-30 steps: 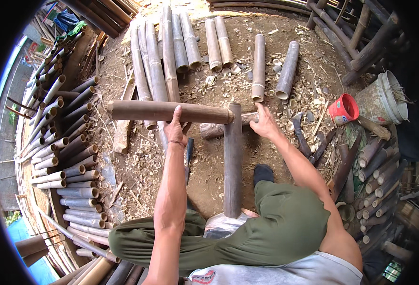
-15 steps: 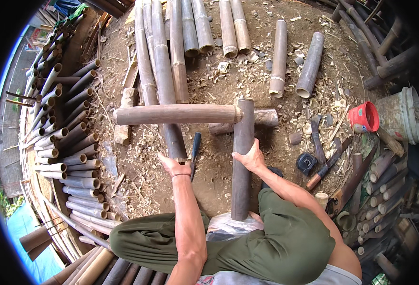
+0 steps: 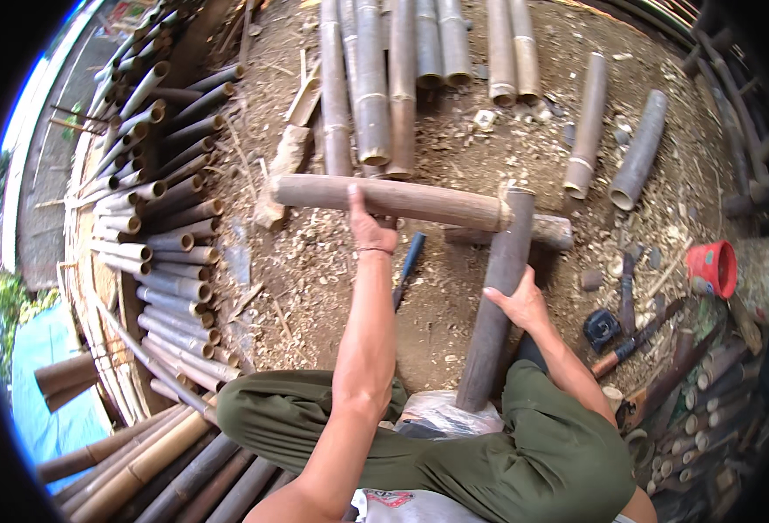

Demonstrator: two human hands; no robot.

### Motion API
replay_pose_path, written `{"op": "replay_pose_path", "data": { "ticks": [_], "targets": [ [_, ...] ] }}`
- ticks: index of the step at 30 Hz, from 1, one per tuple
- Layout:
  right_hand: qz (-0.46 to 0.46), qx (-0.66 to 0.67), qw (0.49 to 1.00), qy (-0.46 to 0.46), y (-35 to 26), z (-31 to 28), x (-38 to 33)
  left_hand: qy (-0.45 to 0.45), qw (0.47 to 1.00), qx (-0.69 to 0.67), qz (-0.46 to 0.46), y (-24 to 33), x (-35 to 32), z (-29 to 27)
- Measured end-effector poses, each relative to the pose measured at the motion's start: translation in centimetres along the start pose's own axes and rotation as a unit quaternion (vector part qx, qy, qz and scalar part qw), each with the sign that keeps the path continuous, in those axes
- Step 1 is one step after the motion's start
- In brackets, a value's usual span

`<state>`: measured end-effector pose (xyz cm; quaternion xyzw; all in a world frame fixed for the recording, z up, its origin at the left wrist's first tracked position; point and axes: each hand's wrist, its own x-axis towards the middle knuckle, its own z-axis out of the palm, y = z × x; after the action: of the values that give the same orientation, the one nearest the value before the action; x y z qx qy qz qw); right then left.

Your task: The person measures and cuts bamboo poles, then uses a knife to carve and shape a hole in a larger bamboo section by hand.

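Note:
My left hand [image 3: 372,230] is under the brown horizontal bamboo tube [image 3: 419,199], one digit showing over its top and the other fingers mostly hidden. The tube's right end meets the upper end of a darker bamboo tube [image 3: 482,349], which slants down toward my lap. My right hand [image 3: 522,303] grips this darker tube from the right, thumb across its face. The lower end of the darker tube rests at a clear plastic sheet [image 3: 454,410] between my legs. Behind the joint lies a short bamboo log [image 3: 552,233]. A blue-handled tool [image 3: 411,258] lies on the ground between my arms.
Long bamboo poles [image 3: 371,96] lie ahead, with two shorter tubes [image 3: 587,131] [image 3: 641,148] to their right. Stacked bamboo [image 3: 175,288] lines the left. At right are a tape measure [image 3: 602,329], a wooden-handled blade [image 3: 633,338] and a red bucket [image 3: 712,268]. Shavings litter the soil.
My left hand has left the near end of a long pole and moved up to the horizontal tube. That pole now lies farther away. The darker tube leans more; the whole view has shifted.

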<state>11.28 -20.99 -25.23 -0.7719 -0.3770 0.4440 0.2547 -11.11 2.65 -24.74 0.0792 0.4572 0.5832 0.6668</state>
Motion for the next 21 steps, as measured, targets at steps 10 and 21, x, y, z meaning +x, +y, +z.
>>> {"op": "replay_pose_path", "data": {
  "ticks": [10, 21],
  "targets": [
    [-0.244, -0.457, 0.848, 0.115, -1.5, -9.3, 6.3, 0.014, 0.986, 0.14, -0.093, 0.8, 1.6, -4.6],
    [-0.098, -0.024, 0.979, 0.177, -2.9, 3.0, 0.8, 0.269, 0.508, 0.785, 0.232, 15.3, 10.7, -13.0]
  ]
}}
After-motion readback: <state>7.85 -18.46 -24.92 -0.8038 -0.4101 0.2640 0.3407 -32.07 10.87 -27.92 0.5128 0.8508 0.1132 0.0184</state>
